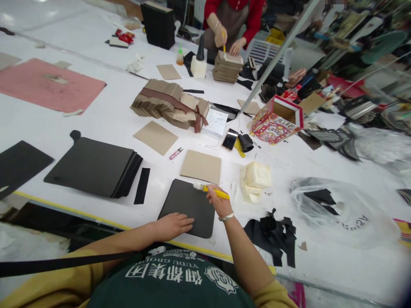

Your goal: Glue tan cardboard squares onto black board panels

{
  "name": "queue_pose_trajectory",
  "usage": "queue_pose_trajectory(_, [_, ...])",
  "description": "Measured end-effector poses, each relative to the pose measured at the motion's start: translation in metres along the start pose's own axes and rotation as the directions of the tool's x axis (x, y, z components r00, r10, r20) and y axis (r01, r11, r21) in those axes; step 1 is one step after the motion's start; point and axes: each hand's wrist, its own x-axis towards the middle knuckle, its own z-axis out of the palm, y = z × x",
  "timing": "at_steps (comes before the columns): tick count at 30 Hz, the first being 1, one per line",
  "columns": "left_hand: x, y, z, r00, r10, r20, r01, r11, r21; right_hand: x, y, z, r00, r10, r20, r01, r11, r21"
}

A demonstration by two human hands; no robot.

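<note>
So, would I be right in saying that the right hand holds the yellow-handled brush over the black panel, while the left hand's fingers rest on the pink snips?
Not quite: the head view shows the left hand's fingers resting on the black panel, not the pink snips. The right hand does hold the yellow-handled brush over that panel.

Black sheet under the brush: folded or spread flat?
Spread flat. The black sheet shows no fold; the left hand rests on it, and the right hand holds the brush over it.
</note>
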Motion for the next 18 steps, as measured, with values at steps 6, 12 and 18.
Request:
queue_pose_trajectory(6, [0.0,0.018,0.031,1.0,0.013,0.025,-0.014,0.999,0.037,0.001,-0.02,0.074,0.893,-0.024,0.449,-0.025,0.994,0.104])
queue_pose_trajectory(12, [-0.002,0.022,0.034,0.999,-0.022,0.036,0.021,0.999,0.026,0.016,-0.011,0.085,0.886,-0.082,0.457,0.087,0.996,0.009])
queue_pose_trajectory(18, [0.0,0.021,0.029,0.997,-0.035,0.069,0.036,0.999,-0.018,0.046,-0.001,0.08,0.986,0.075,0.152,-0.069,0.997,-0.047])
